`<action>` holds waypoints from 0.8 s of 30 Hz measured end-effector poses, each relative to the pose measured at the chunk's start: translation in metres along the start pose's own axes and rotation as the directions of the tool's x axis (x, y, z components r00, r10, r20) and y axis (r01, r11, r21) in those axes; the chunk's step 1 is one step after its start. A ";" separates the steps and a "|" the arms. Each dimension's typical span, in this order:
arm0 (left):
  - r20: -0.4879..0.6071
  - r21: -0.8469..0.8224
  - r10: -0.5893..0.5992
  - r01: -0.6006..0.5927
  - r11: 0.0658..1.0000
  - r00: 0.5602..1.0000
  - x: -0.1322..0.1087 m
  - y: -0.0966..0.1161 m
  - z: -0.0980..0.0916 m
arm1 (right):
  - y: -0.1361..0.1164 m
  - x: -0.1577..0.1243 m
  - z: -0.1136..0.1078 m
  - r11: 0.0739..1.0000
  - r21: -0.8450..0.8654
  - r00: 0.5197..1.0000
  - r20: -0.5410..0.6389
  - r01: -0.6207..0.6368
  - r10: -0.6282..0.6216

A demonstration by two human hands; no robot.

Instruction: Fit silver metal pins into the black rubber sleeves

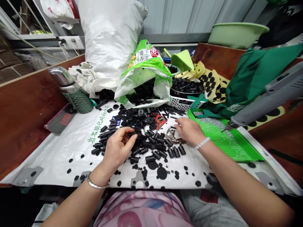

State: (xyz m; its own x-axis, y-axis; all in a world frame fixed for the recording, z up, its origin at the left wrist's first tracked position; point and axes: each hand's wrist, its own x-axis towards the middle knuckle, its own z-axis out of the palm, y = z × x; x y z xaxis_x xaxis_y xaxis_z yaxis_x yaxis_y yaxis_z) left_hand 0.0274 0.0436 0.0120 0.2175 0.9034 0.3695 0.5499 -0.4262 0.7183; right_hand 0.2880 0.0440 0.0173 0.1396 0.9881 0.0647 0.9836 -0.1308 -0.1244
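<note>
My left hand [120,146], with a silver bangle at the wrist, is over the left part of a pile of black plastic parts [150,119]. Its thumb and fingers curl round a dark part that is mostly hidden. My right hand [188,130], wearing a beaded bracelet, reaches over small metal strips [172,134] at the pile's right edge. Its fingertips are bent close together near thin black pieces, and whether they pinch anything is too small to tell. Several ribbed black cylinders [176,152] stand or lie at the front of the pile.
Behind the pile lies an open green-and-white bag [144,72] of black parts. A green tray [220,135] and a grey electric screwdriver [265,101] are at right. A thermos [73,91] and a phone [60,119] are at left. A white basket [184,103] sits behind.
</note>
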 end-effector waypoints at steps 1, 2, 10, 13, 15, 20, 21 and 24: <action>-0.010 0.054 0.020 -0.020 0.998 1.000 0.002 -0.002 -0.003 | 0.008 0.010 0.004 0.999 -0.041 0.999 0.025 -0.036 0.037; -0.005 0.097 0.046 -0.045 0.994 0.999 0.004 -0.004 -0.004 | 0.015 0.017 0.008 0.996 -0.074 0.997 0.049 -0.058 0.062; 0.198 0.275 0.250 -0.299 0.914 0.948 0.015 0.001 0.020 | 0.023 0.023 0.028 0.984 -0.136 0.992 0.046 -0.114 0.121; 0.244 0.307 0.176 -0.248 0.919 0.954 0.024 0.003 0.024 | 0.020 0.009 0.022 0.991 -0.078 0.994 -0.042 -0.108 0.105; 0.280 0.324 0.148 -0.239 0.915 0.949 0.029 0.003 0.023 | 0.017 -0.006 0.019 0.997 -0.019 0.992 -0.102 -0.075 0.073; 0.379 0.376 0.133 -0.283 0.882 0.916 0.047 0.001 0.018 | 0.014 -0.043 0.025 0.979 0.197 0.973 -0.232 0.057 -0.010; 0.387 0.405 0.119 -0.285 0.869 0.914 0.054 0.000 0.018 | 0.015 -0.047 0.028 0.957 0.273 0.963 -0.269 0.093 -0.017; 0.379 0.490 0.082 -0.275 0.827 0.922 0.078 -0.001 0.026 | 0.018 -0.050 0.037 0.861 0.476 0.935 -0.355 0.179 0.002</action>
State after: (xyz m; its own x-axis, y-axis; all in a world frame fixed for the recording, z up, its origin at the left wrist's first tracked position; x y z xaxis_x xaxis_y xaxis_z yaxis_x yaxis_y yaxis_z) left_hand 0.0648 0.1162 0.0248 0.5512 0.8156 0.1760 0.7901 -0.5781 0.2038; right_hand 0.2946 -0.0049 -0.0253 0.1726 0.8947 0.4119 0.8177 0.1031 -0.5664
